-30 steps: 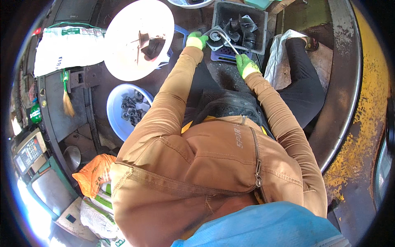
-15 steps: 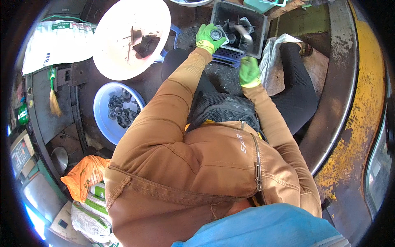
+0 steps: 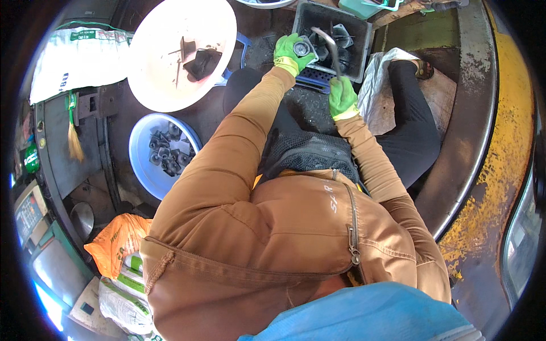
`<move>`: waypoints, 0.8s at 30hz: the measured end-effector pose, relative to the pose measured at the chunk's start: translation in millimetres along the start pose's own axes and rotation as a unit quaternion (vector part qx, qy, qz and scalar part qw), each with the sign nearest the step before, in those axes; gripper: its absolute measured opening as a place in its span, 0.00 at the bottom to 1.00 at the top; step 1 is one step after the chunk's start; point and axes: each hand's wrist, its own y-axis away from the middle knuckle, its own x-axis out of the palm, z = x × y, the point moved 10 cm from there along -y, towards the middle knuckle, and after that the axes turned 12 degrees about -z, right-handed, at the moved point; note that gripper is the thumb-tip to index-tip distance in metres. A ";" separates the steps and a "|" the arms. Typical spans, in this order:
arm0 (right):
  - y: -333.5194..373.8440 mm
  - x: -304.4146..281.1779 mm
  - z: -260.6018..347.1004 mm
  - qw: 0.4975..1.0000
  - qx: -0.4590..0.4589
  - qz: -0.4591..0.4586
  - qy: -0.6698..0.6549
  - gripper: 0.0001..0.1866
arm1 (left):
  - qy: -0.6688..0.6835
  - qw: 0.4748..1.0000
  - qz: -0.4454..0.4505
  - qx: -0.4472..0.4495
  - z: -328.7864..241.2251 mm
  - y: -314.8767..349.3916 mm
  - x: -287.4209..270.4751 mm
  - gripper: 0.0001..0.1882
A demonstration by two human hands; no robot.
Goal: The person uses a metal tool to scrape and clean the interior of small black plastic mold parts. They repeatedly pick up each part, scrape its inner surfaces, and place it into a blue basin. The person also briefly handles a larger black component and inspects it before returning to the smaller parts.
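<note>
My left hand [image 3: 286, 55], in a green glove, is closed on a dark part with a square flange and a round ring [image 3: 301, 49], at the near left side of a grey crate [image 3: 362, 63]. Closed around the lower end of a curved metal tool [image 3: 333, 50] is my gloved right hand [image 3: 342, 98], just in front of the crate. The tool's bent tip reaches up over the crate, close to the part but apart from it. Several dark flanged parts [image 3: 343, 36] lie inside the crate. The tool's grip is hidden by the glove.
A large white basin [image 3: 151, 57] with dark scraps stands left of my left hand. Below it is a blue-white bucket [image 3: 136, 153] holding several dark parts. Under the crate shows a blue perforated stand [image 3: 316, 80]. A yellow, worn metal edge [image 3: 500, 148] curves along the right.
The tool, blurred over the crate before, now shows clearly as a curved shape, swung further upright with its tip to the left. My left hand has shifted very slightly right with the part.
</note>
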 end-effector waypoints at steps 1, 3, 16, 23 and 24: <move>1.9 10.5 -13.4 0.995 0.036 0.057 0.071 0.19 | -0.018 1.000 0.014 0.010 -4.5 -1.6 0.3 0.26; 11.1 26.2 -42.7 0.954 0.100 0.167 0.229 0.18 | 0.024 0.997 0.061 -0.041 -3.2 -0.3 2.7 0.36; -2.6 17.5 -21.0 0.985 0.056 0.090 0.139 0.21 | 0.001 1.000 -0.010 0.001 -7.2 -1.0 -11.0 0.34; -5.3 10.3 -22.1 0.991 0.051 0.044 0.112 0.21 | 0.008 0.999 -0.034 -0.024 1.6 7.2 -7.6 0.40; -0.8 18.2 -30.0 0.979 0.072 0.097 0.162 0.19 | 0.029 0.998 0.000 -0.047 4.7 7.0 -2.7 0.38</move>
